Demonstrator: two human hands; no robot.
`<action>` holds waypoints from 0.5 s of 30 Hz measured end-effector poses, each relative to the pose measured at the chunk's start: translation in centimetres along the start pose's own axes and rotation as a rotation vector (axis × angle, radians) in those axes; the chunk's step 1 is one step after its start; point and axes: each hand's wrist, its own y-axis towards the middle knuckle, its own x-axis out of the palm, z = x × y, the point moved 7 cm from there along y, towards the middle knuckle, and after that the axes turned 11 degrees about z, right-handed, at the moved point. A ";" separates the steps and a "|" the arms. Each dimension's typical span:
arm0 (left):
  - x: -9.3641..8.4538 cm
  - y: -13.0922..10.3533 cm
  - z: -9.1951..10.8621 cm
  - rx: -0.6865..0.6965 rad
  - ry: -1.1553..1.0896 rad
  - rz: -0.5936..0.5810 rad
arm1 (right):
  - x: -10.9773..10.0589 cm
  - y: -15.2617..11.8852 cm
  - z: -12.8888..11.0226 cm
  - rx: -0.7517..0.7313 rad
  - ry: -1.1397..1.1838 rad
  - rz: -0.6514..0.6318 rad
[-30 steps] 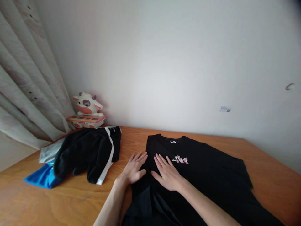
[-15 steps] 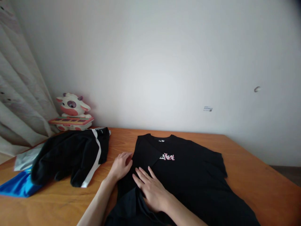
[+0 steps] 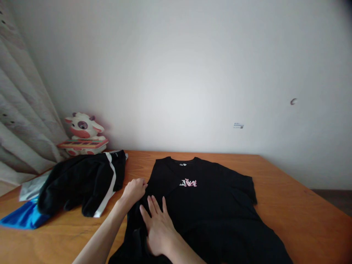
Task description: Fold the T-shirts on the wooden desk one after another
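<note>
A black T-shirt [image 3: 217, 198] with a pink and white print on its chest lies spread on the wooden table, its left side folded inward over the front. My left hand [image 3: 135, 190] is closed at the shirt's left edge, fingers curled onto the fabric there. Just to the right and nearer to me, my right hand [image 3: 158, 223] rests flat on the folded part with fingers spread. Bunched black fabric lies beside and beneath the right palm at the bottom.
At the left, a black garment with a white stripe [image 3: 85, 179] lies over a blue cloth [image 3: 26, 216] and a grey one. A cow toy keyboard [image 3: 84, 135] stands behind them by the curtain [image 3: 24, 110]. The table's right edge [image 3: 308, 189] slants away.
My left hand has closed at the shirt's edge. My right hand has shifted left and spread its fingers. The bunched fabric near it lies lower, and the view has turned slightly.
</note>
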 end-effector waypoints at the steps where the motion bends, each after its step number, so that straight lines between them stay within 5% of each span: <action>1: 0.0 -0.1 -0.4 -0.002 0.007 -0.004 | 0.1 0.3 -0.5 0.018 0.014 0.012; 8: -0.1 -1.3 -1.2 0.021 -0.025 -0.063 | -0.3 0.3 -0.4 0.055 0.088 0.097; 15: -1.2 -3.9 -2.3 0.096 -0.159 -0.129 | -4.2 -0.2 4.8 0.073 -0.003 0.285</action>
